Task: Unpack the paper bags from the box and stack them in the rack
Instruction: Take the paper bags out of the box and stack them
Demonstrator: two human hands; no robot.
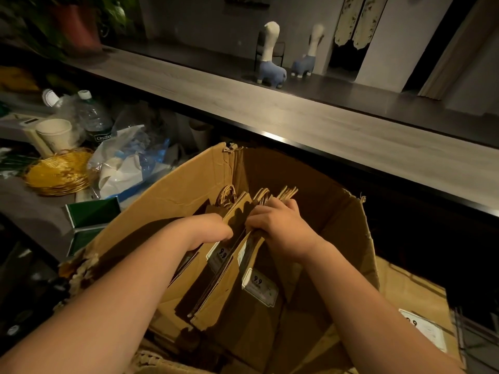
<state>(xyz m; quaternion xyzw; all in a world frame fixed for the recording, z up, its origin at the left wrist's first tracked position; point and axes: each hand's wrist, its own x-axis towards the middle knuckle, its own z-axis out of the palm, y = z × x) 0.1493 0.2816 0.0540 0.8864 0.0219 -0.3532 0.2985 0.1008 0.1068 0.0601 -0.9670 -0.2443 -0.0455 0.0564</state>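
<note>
While both hands are down in the cardboard box, the best way looks like this: squeeze the bunch tight near the top and lift straight up, so none slide out. The left hand curls round one side of the paper bags. The right hand wraps its fingers over the other side, near the handles. I see no rack.
</note>
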